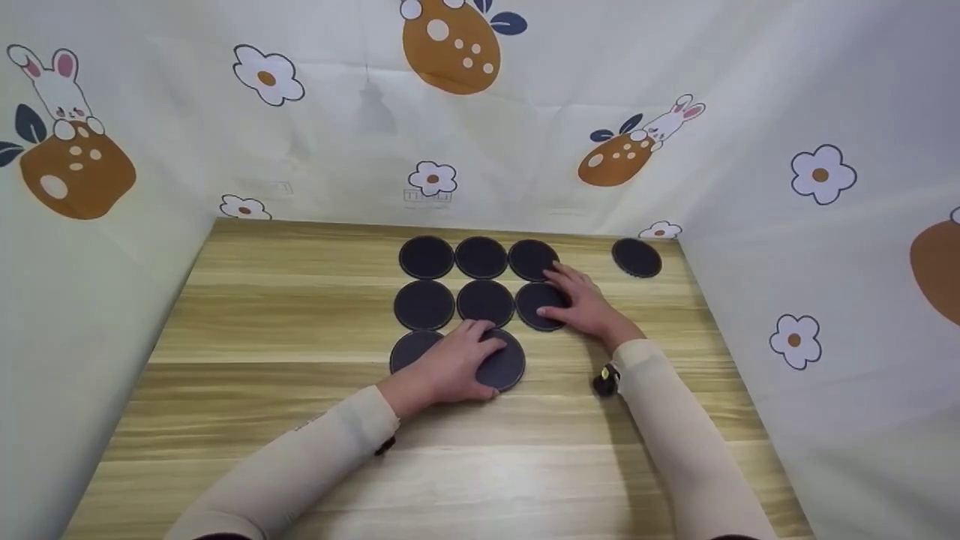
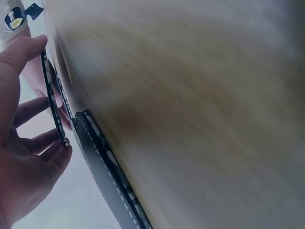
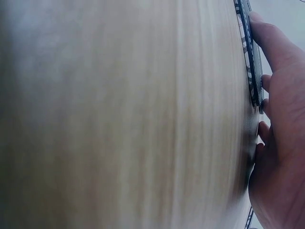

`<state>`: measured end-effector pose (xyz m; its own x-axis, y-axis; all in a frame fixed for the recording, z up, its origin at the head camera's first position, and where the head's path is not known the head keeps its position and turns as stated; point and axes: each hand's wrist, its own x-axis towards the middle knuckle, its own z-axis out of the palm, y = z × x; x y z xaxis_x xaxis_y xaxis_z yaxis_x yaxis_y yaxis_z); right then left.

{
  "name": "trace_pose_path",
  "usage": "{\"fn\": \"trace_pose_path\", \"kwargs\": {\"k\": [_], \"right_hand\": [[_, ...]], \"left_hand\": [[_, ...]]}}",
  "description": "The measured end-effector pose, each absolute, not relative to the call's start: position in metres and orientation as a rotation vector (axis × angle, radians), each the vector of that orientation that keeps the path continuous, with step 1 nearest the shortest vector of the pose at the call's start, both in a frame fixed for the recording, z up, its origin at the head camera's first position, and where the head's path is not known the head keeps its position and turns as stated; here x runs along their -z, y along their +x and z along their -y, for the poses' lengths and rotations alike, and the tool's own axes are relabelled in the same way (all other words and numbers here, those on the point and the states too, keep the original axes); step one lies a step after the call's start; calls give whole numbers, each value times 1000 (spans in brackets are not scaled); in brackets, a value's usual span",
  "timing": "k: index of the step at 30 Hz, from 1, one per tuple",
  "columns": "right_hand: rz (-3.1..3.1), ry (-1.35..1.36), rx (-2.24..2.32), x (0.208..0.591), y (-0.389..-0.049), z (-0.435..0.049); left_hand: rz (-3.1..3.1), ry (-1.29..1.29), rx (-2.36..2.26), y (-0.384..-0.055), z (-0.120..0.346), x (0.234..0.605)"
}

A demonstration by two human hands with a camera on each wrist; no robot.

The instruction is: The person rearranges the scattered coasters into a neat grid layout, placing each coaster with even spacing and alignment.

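Observation:
My left hand (image 1: 448, 367) grips a round black coaster (image 1: 508, 364) by its edges, thumb on one side and fingers on the other. In the left wrist view this coaster (image 2: 53, 100) is off the wood, with another stitched-edge coaster (image 2: 102, 164) lying beside it. Partly behind the left hand is the bottom-left coaster (image 1: 411, 351). My right hand (image 1: 590, 306) touches the right coaster of the middle row (image 1: 531, 301), thumb on its top and fingers by its far edge. The right wrist view shows that thumb against a coaster (image 3: 255, 57).
Above the held coaster, two rows of black coasters (image 1: 425, 305) lie edge to edge on the wooden table (image 1: 285, 300). A single coaster (image 1: 637, 257) lies apart at the far right corner. Printed cloth walls (image 1: 345, 135) enclose the table's back and sides.

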<state>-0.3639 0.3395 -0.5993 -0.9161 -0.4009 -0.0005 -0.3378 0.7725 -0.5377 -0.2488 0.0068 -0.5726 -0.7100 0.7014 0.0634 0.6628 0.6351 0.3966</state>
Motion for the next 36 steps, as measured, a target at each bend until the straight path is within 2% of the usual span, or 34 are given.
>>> {"fn": "trace_pose_path", "kwargs": {"k": [36], "right_hand": [[-2843,-596,849,597,-363,-339]], "left_hand": [[-2741,1113,-511,-248,-13,575]]}}
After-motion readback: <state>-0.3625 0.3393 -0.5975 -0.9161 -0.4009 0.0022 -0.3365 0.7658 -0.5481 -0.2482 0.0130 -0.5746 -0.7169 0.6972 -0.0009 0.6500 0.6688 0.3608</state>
